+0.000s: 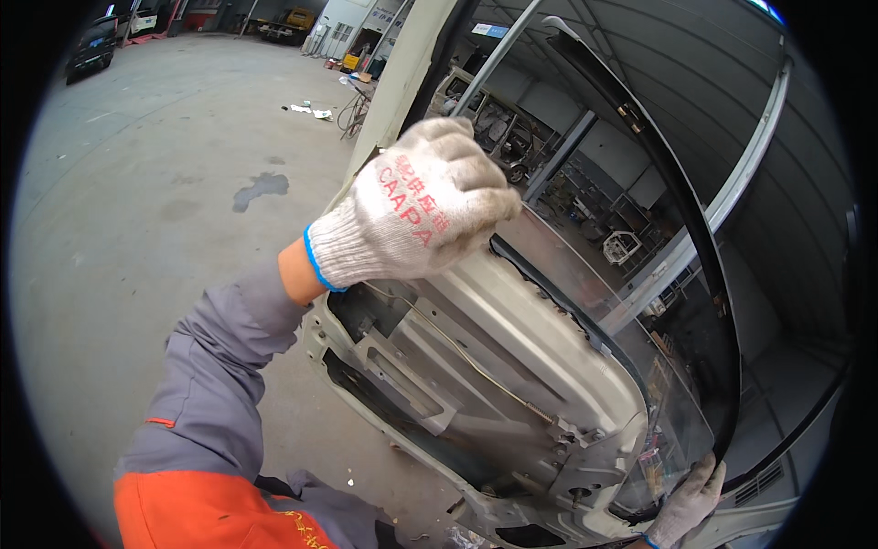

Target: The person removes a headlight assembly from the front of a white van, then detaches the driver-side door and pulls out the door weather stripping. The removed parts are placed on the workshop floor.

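Observation:
My left hand (430,197), in a white knitted glove with red print, is raised at the centre with curled fingers, at the cream window post (409,69) and the top of a clear glass pane (585,256); what it grips is hidden. Below it is a stripped cream car door (476,329), its inner cavities, rod and latch parts showing. My gloved right hand (686,499), at the lower right, has its fingers round the lower end of a long, curved black trim strip (677,174), which rises beside the glass to the roof.
A dark vehicle (91,50) and a yellow truck (289,23) stand at the far upper left. White litter (311,113) lies on the grey floor. Steel posts (562,156), stripped vehicle bodies (485,114) and racks of parts (640,215) are behind the door.

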Available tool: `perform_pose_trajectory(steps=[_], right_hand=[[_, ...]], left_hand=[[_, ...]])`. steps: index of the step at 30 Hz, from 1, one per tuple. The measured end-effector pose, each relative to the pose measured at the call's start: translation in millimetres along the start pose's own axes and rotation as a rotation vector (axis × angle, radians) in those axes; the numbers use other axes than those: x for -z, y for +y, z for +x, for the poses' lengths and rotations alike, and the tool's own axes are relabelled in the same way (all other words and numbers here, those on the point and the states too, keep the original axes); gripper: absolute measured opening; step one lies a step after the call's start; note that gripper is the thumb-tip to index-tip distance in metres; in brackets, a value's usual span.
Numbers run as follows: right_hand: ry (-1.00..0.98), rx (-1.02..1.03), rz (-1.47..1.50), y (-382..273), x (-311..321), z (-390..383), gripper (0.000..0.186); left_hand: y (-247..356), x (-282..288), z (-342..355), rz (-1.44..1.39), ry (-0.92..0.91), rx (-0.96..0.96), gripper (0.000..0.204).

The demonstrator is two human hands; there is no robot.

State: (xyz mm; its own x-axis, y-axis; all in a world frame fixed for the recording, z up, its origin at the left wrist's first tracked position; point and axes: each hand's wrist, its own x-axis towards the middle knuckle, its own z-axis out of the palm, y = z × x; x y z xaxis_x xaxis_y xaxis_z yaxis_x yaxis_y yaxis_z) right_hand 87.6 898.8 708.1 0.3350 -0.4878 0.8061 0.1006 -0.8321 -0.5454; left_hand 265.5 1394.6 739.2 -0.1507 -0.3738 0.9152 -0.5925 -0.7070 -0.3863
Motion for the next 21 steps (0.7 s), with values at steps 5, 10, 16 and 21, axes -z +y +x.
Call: perform_pose_trajectory(steps=[5,10,16,21], right_hand=[[0.055,-0.065,0.134,-7.4,-17.6,-33.3,0.049],[-0.047,0.018,0.118,-10.7,-17.7,-67.5,0.029],[-0.142,-0.298,0.263,-26.1,8.9,-122.3,0.032],[-0.111,-0.463,0.271,-30.9,22.0,-169.1,0.028]], left_hand=[[-0.1,-5.8,-12.1,-0.013,-0.218,-0.022,0.030],[-2.0,-7.8,-11.7,0.017,-0.234,0.003,0.026],[-0.3,-10.5,-13.0,0.004,-0.226,0.019,0.018],[-1.5,-17.4,-15.2,-0.058,-0.123,0.108,0.024]])
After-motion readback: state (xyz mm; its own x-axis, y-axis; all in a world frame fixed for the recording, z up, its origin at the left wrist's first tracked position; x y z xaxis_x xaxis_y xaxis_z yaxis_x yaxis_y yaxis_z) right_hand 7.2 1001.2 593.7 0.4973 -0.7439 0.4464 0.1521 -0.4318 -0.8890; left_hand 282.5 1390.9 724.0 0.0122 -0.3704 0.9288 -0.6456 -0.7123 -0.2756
